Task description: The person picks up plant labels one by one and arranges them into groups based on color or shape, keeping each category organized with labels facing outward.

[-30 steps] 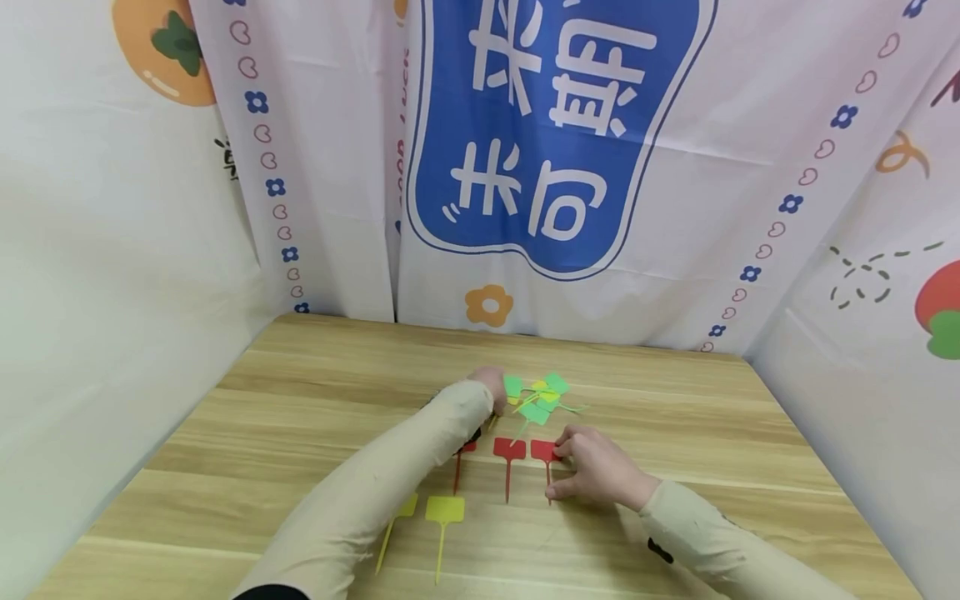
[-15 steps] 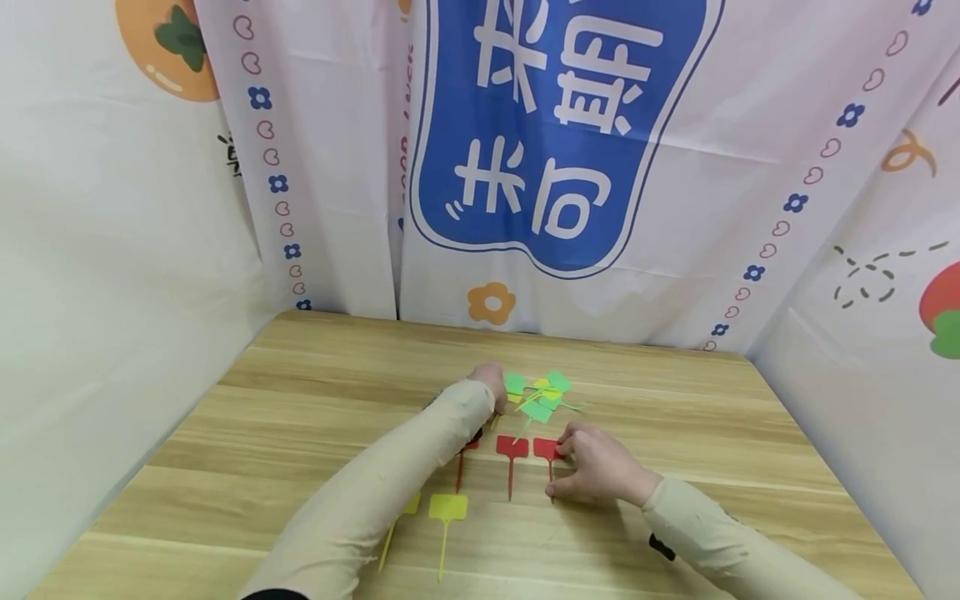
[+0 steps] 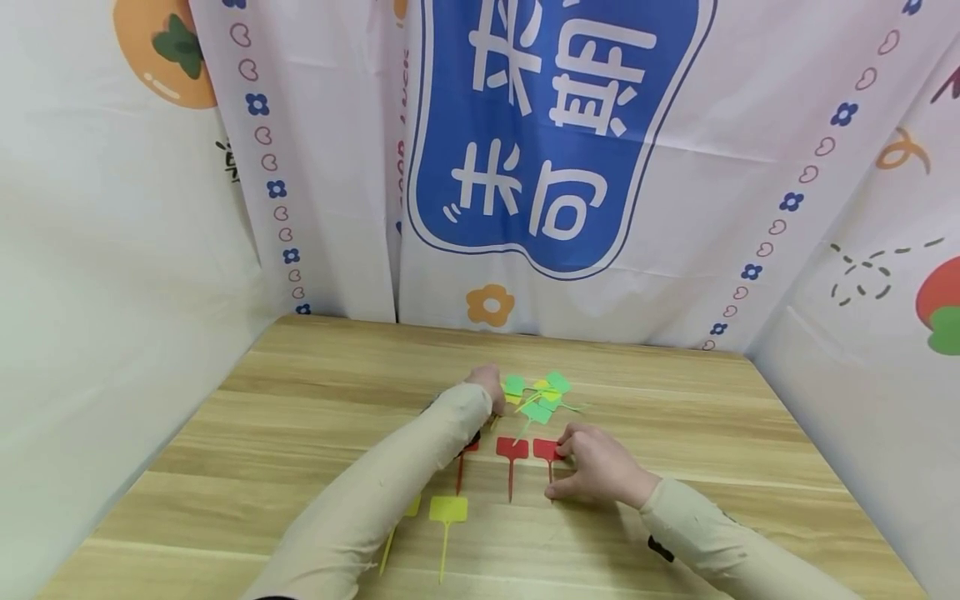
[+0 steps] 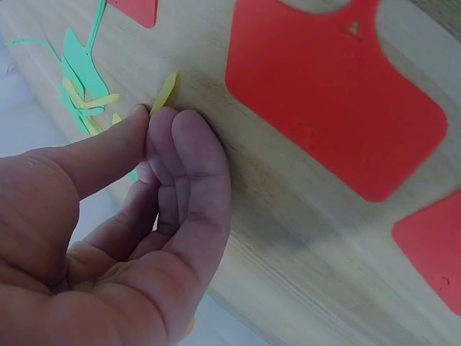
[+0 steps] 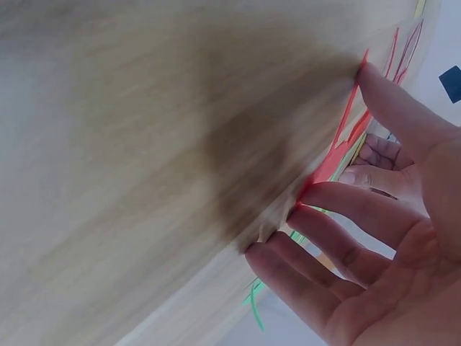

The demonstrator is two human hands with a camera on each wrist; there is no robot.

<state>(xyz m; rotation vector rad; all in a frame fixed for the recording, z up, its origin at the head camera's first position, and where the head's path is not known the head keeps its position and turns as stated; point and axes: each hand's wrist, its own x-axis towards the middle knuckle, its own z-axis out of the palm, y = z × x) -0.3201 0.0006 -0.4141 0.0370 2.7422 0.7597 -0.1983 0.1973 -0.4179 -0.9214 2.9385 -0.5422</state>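
Observation:
My left hand (image 3: 487, 387) pinches a thin yellow plant label (image 4: 167, 90) between thumb and fingertips; most of that label is hidden by the hand. My right hand (image 3: 606, 468) touches a red T-shaped plant label (image 3: 545, 449) lying flat, its thumb near the stem's tip and its fingertips at the label's head. In the right wrist view these fingers are fairly straight. Left of it lies a second red label (image 3: 512, 448), and a third red label (image 3: 461, 475) is partly under the left forearm. Behind them is a loose pile of green labels (image 3: 536, 412) mixed with yellow ones.
Nearer the front edge lie a yellow label (image 3: 448, 508) and another yellow label (image 3: 388, 546) partly covered by the left sleeve. The wood-grain table (image 3: 247, 450) is bounded by a printed back curtain (image 3: 345, 192) and white side cloths.
Both hands stay nearly in place, and the labels keep their positions on the table. The head view shifts only slightly.

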